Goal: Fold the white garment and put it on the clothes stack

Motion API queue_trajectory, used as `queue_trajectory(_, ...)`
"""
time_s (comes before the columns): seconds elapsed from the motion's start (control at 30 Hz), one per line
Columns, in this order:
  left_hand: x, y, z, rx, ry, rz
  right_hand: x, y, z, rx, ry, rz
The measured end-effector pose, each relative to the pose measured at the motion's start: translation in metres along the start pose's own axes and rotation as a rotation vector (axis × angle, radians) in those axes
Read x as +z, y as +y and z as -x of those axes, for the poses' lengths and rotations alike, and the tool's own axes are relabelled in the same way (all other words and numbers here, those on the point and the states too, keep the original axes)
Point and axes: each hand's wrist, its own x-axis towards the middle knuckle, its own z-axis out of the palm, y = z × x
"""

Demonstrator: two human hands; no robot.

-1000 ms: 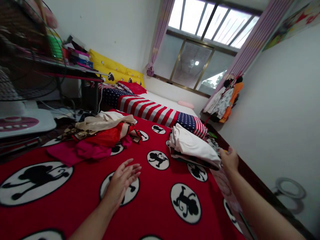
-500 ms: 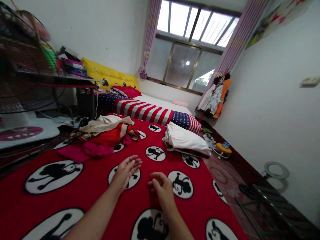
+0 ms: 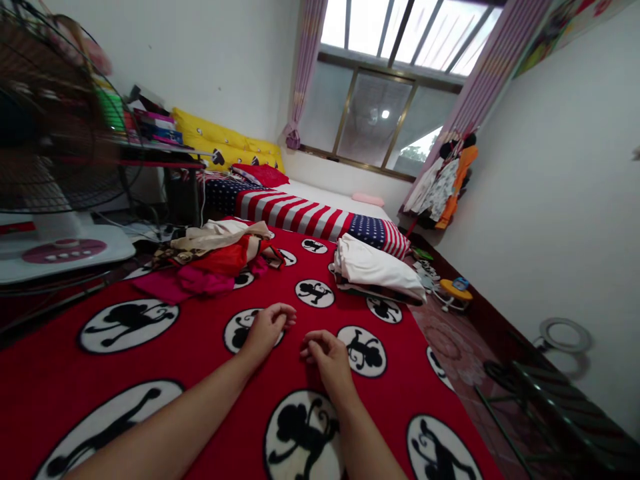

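Both my hands rest on a red blanket [image 3: 200, 347] printed with black monkeys in white circles. My left hand [image 3: 267, 327] lies near the middle of the blanket with its fingers curled into a pinch on the fabric. A little to its right, my right hand [image 3: 325, 357] has its fingers curled down and pinched on the blanket too. A folded stack topped by a white cloth [image 3: 375, 270] sits beyond my right hand. A loose heap of red, pink and beige clothes [image 3: 220, 257] lies beyond my left hand.
A standing fan [image 3: 55, 160] is at the left with a cluttered shelf [image 3: 150, 127] behind it. A striped flag-pattern cover [image 3: 300, 217] and yellow pillows [image 3: 225, 143] lie further back. Clothes hang by the window [image 3: 445, 187]. A small yellow stool [image 3: 453, 293] and a ring light [image 3: 565, 333] stand on the floor at the right.
My right hand came back from the folded stack at the right to the blanket's middle. Both hands went from spread fingers to curled, pinched fingers on the blanket.
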Motion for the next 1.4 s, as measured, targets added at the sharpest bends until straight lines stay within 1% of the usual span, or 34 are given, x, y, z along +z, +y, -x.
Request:
queue_trajectory(0.1,0.001,0.000,0.004,0.014,-0.102,-0.068,-0.001,-0.003,0.000,0.001,-0.017,0.013)
queue_trajectory(0.2,-0.006,0.003,0.005,0.008,-0.208,-0.121,-0.003,-0.001,0.000,-0.004,-0.035,0.015)
queue_trajectory(0.3,-0.022,0.016,-0.002,-0.033,-0.341,-0.232,-0.004,0.002,-0.001,-0.001,-0.054,0.017)
queue_trajectory(0.33,-0.030,0.023,-0.007,-0.006,-0.349,-0.301,-0.005,0.002,-0.001,-0.002,-0.056,0.017)
queue_trajectory(0.37,-0.038,0.033,-0.013,0.061,-0.335,-0.390,-0.005,0.003,-0.001,-0.004,-0.056,0.017)
queue_trajectory(0.4,-0.048,0.044,-0.021,0.167,-0.302,-0.495,-0.005,0.003,-0.001,-0.006,-0.053,0.017)
queue_trajectory(0.5,-0.081,0.083,-0.052,0.552,-0.163,-0.830,-0.004,0.003,-0.002,-0.012,-0.054,0.027)
queue_trajectory(0.53,-0.094,0.097,-0.064,0.627,-0.094,-0.938,-0.004,0.002,-0.002,-0.012,-0.055,0.029)
queue_trajectory(0.57,-0.107,0.109,-0.076,0.655,0.011,-1.062,-0.003,0.002,-0.002,-0.012,-0.058,0.030)
queue_trajectory(0.6,-0.120,0.119,-0.087,0.629,0.114,-1.190,-0.003,0.001,-0.002,-0.010,-0.060,0.029)
queue_trajectory(0.67,-0.145,0.132,-0.106,0.564,0.241,-1.247,-0.003,0.001,-0.002,0.000,-0.057,0.027)
queue_trajectory(0.73,-0.167,0.135,-0.119,0.456,0.333,-1.265,-0.003,0.001,-0.002,0.007,-0.055,0.026)
queue_trajectory(0.83,-0.187,0.126,-0.128,0.249,0.408,-1.275,-0.002,0.002,-0.001,0.000,-0.052,0.015)
queue_trajectory(0.9,-0.191,0.118,-0.127,0.176,0.401,-1.280,-0.002,0.003,-0.002,-0.006,-0.052,0.009)
queue_trajectory(0.97,-0.190,0.115,-0.122,0.179,0.365,-1.289,-0.002,0.004,-0.002,-0.010,-0.054,0.012)
queue_trajectory(1.03,-0.186,0.118,-0.116,0.207,0.344,-1.294,-0.003,0.005,-0.003,-0.014,-0.054,0.020)
queue_trajectory(1.1,-0.178,0.127,-0.112,0.251,0.355,-1.288,-0.003,0.006,-0.003,-0.017,-0.054,0.027)
queue_trajectory(1.17,-0.164,0.142,-0.110,0.316,0.386,-1.264,-0.003,0.006,-0.003,-0.018,-0.052,0.028)
queue_trajectory(1.23,-0.142,0.158,-0.108,0.389,0.416,-1.233,-0.001,0.004,-0.002,-0.015,-0.042,0.015)
queue_trajectory(1.3,-0.110,0.171,-0.101,0.482,0.402,-1.152,0.000,0.000,-0.001,0.000,-0.038,-0.013)
queue_trajectory(1.33,-0.092,0.176,-0.093,0.559,0.350,-1.029,0.000,-0.003,0.000,0.012,-0.028,-0.038)
queue_trajectory(1.37,-0.073,0.178,-0.082,0.624,0.265,-0.898,0.000,-0.006,0.000,0.025,-0.005,-0.076)
queue_trajectory(1.4,-0.054,0.178,-0.068,0.636,0.143,-0.811,-0.002,-0.009,0.000,0.031,0.035,-0.131)
